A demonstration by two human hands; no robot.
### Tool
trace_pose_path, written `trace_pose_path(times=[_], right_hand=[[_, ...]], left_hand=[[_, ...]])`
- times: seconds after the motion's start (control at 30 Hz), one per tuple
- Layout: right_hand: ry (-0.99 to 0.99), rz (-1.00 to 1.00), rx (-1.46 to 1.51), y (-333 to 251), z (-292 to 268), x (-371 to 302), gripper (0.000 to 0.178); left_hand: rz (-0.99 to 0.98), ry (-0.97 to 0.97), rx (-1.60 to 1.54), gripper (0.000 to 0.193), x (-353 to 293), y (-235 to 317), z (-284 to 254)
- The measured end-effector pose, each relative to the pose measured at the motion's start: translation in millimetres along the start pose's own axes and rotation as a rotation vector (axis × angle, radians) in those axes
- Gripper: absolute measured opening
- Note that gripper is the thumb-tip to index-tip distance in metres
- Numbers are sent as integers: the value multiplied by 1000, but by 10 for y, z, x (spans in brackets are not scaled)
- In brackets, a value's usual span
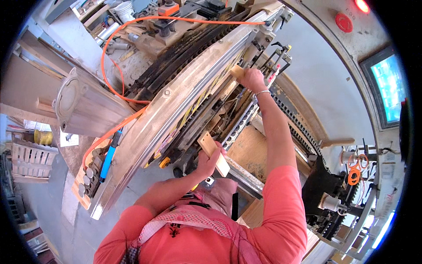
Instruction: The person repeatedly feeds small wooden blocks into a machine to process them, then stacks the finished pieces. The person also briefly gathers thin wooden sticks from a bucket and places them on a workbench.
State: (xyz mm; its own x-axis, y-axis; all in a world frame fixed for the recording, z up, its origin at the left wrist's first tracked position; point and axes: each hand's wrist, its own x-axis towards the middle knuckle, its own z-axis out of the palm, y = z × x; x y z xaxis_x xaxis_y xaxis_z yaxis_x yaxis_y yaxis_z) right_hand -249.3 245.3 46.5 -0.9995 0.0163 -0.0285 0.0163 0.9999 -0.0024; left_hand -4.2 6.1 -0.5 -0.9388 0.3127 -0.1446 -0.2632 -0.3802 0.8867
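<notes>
The left hand gripped a pale, flat wooden piece across its middle, fingers folded around it — the upper end, pierced with holes, stuck out beyond the fingers, and the plain end ran down past them toward the body. The right hand, arm stretched out over the machine, was closed on a second wooden piece, which jutted leftward from the fingers — how the fingertips sat was hidden.
</notes>
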Motion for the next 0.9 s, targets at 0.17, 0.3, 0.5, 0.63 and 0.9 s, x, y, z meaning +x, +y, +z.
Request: trace_pose_path(times=[0.17,0.3,0.5,0.63,0.9], right_hand=[[-24,13,19,30,21,21,43],[14,-3,38,23,38,4,43],[13,-17,43,42,84,19,44],[28,-37,50,59,107,13,38],[63,-27,59,85,152,36,24]], left_hand=[[12,-10,-38,8,-3,-13,16],[5,2,41,10,-7,-47,-27],[-12,3,22,14,-27,-20,-36],[-3,-5,51,15,-30,20,-19],[5,21,73,17,-22,13,23]])
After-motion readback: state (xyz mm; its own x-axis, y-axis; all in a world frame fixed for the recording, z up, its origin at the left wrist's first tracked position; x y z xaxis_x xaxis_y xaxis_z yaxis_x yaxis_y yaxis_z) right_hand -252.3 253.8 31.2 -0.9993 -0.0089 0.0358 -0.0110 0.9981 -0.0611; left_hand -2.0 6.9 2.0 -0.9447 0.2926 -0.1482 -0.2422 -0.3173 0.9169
